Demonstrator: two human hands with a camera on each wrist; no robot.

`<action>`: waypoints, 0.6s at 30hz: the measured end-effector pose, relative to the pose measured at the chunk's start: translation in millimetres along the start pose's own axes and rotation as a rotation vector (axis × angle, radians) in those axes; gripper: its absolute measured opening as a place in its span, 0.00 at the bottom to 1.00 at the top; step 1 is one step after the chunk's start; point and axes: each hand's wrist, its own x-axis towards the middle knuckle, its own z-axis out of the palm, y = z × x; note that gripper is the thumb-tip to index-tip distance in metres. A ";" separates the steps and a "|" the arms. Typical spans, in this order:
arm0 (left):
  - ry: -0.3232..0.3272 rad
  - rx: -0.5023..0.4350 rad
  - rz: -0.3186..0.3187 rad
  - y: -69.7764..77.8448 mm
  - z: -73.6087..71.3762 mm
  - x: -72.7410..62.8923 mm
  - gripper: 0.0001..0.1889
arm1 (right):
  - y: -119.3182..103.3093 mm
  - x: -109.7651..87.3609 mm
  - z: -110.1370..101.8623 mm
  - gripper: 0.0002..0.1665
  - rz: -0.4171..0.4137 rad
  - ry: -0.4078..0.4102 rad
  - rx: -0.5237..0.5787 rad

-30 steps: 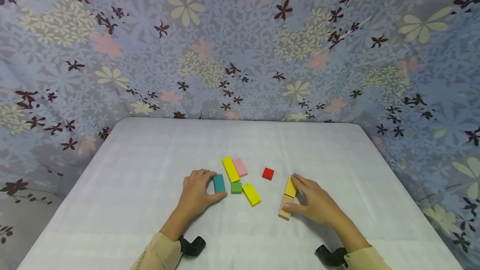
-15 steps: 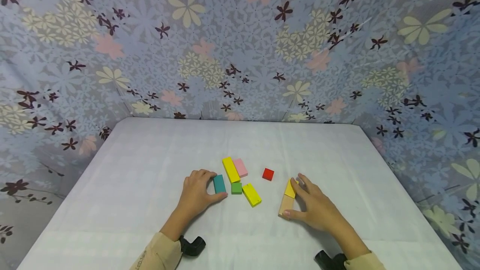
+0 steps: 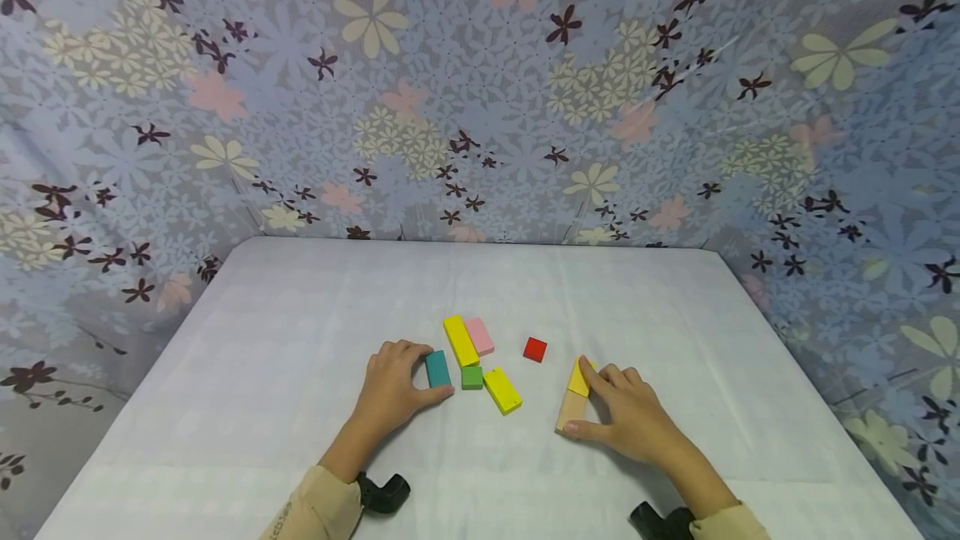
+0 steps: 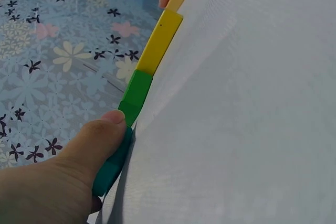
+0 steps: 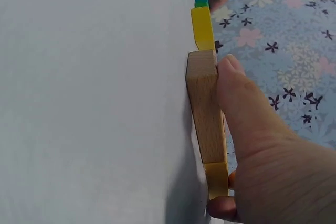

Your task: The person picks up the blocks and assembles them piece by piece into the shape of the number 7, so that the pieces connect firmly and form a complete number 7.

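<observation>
Right hand (image 3: 632, 417) is pinching a plain wooden block (image 3: 572, 412) end to end with the small yellow piece (image 3: 578, 377) touching it, and the left hand (image 3: 392, 382) pinches a teal block (image 3: 438, 369), all on the white surface (image 3: 337, 290). Between them there's a flat yellow block (image 3: 502, 391), then a green block (image 3: 472, 377), a red cube (image 3: 535, 349), and a long yellow block (image 3: 461, 341) beside a pink one (image 3: 481, 336). Flowery cloth (image 3: 480, 90) behind everything.

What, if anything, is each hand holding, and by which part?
Left hand: the teal block, by its ends. Right hand: the wooden block, near end, and adjoining yellow block, far end.
</observation>
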 end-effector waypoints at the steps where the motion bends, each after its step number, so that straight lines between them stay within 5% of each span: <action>1: 0.001 -0.001 -0.001 0.2 -0.5 0.1 0.36 | 0.3 0.2 0.2 0.69 -0.003 0.002 0.005; 18: 0.005 -0.085 -0.030 6.5 -11.4 12.0 0.35 | 0.1 1.8 1.3 0.65 -0.020 0.018 0.056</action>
